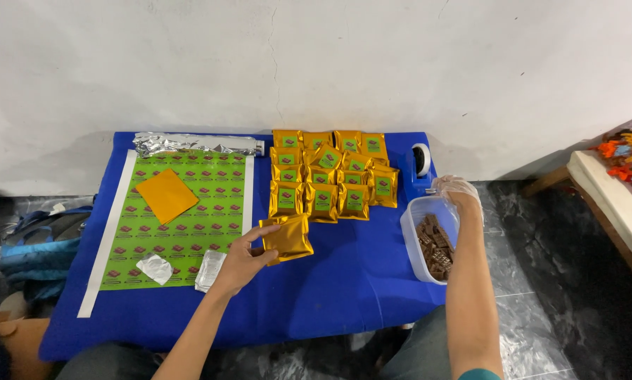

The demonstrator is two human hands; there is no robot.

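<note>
My left hand [242, 259] grips the left edge of a shiny gold pouch [288, 238] lying on the blue tabletop [344, 281]. My right hand [458, 193], in a clear plastic glove, rests on the far rim of a clear plastic tub [413, 243] filled with brown chocolate pieces [435, 248]. Behind the pouch lie several gold pouches with green labels [330, 176] in overlapping rows.
A green sheet of stickers [182, 218] lies at the left with a plain gold pouch [165, 194] on it. A foil roll [196, 143] sits behind it. Two foil-wrapped pieces [155, 268] lie by the sheet's near edge. A blue tape dispenser [420, 167] stands beyond the tub. A blue bag [38, 246] is on the floor at the left.
</note>
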